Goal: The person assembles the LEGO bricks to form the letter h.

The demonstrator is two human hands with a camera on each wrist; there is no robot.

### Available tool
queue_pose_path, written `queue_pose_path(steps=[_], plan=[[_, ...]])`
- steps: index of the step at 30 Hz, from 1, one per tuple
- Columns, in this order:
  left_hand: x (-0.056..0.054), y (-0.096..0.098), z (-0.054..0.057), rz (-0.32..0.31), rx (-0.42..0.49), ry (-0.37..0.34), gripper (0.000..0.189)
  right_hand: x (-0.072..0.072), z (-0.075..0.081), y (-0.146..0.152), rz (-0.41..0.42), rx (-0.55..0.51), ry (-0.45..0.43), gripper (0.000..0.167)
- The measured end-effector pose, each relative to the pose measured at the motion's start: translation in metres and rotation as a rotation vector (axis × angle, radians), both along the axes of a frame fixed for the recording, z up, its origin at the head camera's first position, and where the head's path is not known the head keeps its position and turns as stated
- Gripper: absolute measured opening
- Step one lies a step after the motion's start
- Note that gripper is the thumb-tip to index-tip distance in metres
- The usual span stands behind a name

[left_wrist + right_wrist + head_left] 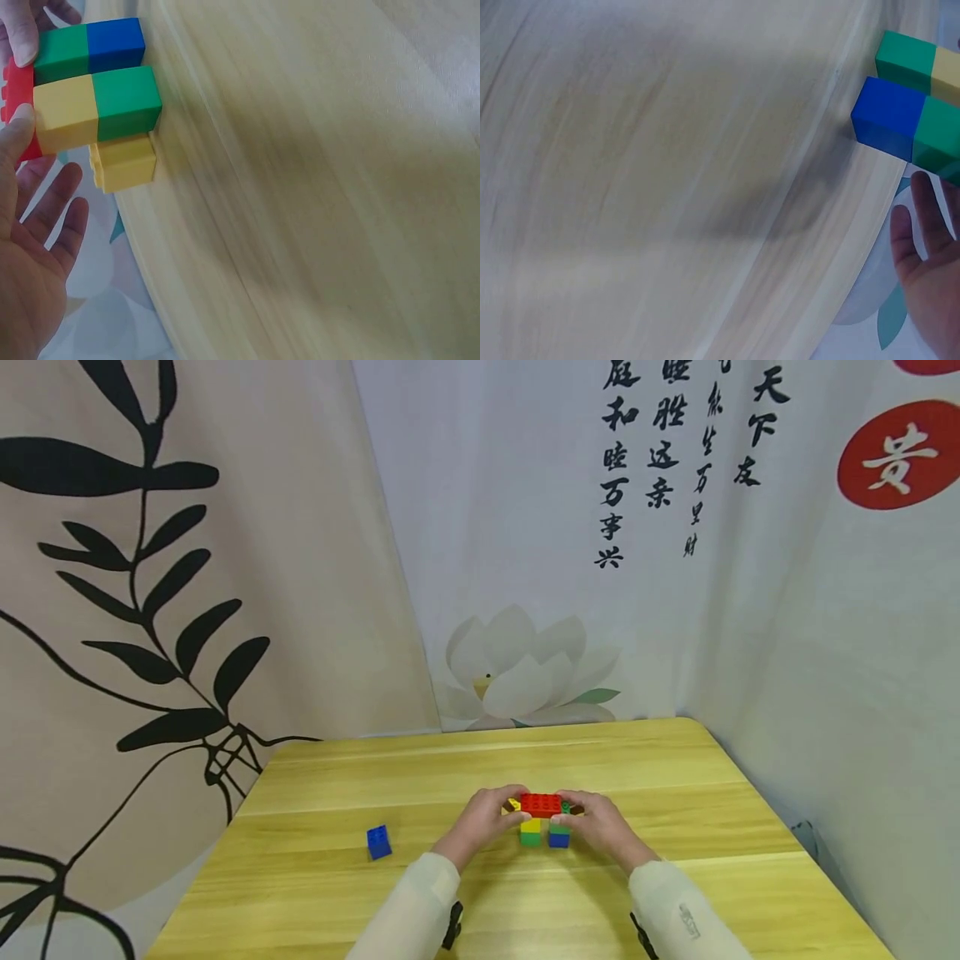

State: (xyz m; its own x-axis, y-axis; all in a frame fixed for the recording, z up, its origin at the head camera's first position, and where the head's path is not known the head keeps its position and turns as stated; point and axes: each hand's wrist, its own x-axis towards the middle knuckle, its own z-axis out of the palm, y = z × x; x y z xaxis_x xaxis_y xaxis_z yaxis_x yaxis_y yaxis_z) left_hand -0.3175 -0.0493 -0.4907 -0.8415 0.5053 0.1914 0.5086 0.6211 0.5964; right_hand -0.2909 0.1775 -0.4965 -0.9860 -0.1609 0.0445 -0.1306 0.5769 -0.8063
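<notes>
A red building brick lies across the tops of two short stacks, like a bridge. Yellow brick over green brick forms the left stack; on the right, a green brick sits above a blue brick. My left hand pinches the red brick's left end, thumb at the front, its other fingers spread in the left wrist view. From the opposite side my right hand pinches the right end. Beside the left stack stands another yellow brick, mostly hidden by my left hand in the head view.
A loose blue brick lies on the wooden table, left of my left forearm. Behind the table's far edge hangs a printed curtain, and another pale curtain side runs along the right.
</notes>
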Motion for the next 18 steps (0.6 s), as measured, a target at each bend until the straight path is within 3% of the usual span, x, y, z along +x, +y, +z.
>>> queue_pose_path(steps=[7,18], plan=[[0.006,-0.006,-0.003,0.016,0.057,-0.028,0.035,0.006,0.0,-0.007,0.006,-0.049,-0.022,0.044],[0.017,-0.025,-0.004,0.048,0.079,-0.067,0.038,0.012,-0.004,-0.024,0.061,-0.051,0.034,0.041]])
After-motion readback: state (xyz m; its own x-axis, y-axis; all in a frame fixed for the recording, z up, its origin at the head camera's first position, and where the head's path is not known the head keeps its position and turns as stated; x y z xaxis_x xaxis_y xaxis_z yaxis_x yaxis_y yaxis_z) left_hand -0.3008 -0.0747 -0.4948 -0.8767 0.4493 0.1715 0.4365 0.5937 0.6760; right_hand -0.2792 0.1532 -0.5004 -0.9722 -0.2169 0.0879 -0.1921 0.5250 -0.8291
